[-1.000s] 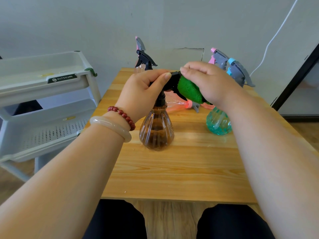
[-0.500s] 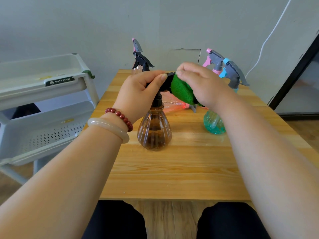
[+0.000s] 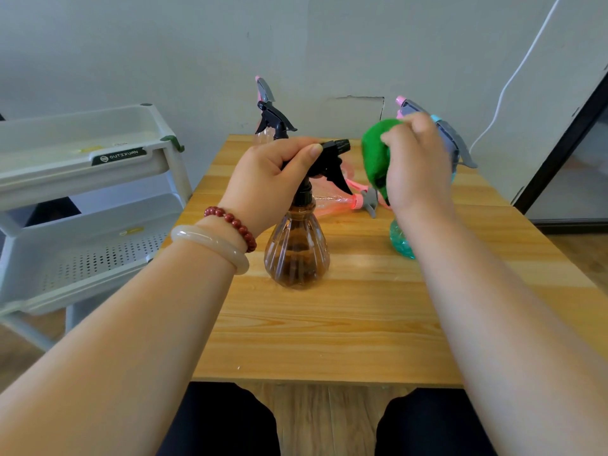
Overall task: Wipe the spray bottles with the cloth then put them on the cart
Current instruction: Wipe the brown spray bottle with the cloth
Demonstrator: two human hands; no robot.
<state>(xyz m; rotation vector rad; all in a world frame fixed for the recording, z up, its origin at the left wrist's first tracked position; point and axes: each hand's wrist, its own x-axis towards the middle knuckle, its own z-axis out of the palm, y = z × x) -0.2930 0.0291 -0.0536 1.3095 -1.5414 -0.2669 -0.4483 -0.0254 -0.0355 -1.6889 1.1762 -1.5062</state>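
Wooden table (image 3: 362,307) against a grey wall; white tiered cart (image 3: 82,179) stands at its left. Brown spray bottle (image 3: 296,255) upright near table centre, left hand (image 3: 266,179) clenched round its black trigger head. Right hand (image 3: 418,166) grasps the bunched green cloth (image 3: 375,153) just right of the nozzle, a small gap between them. Pink bottle (image 3: 329,199) lies on its side behind. Teal bottle (image 3: 401,241) upright, partly hidden by the right wrist. Black-trigger bottle (image 3: 273,123) upright at far edge

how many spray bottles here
6: brown bottle in left hand; pink bottle lying behind; black-trigger bottle, grey-trigger bottle, far edge; teal bottle, pink-nozzle bottle behind right hand; more possibly hidden.
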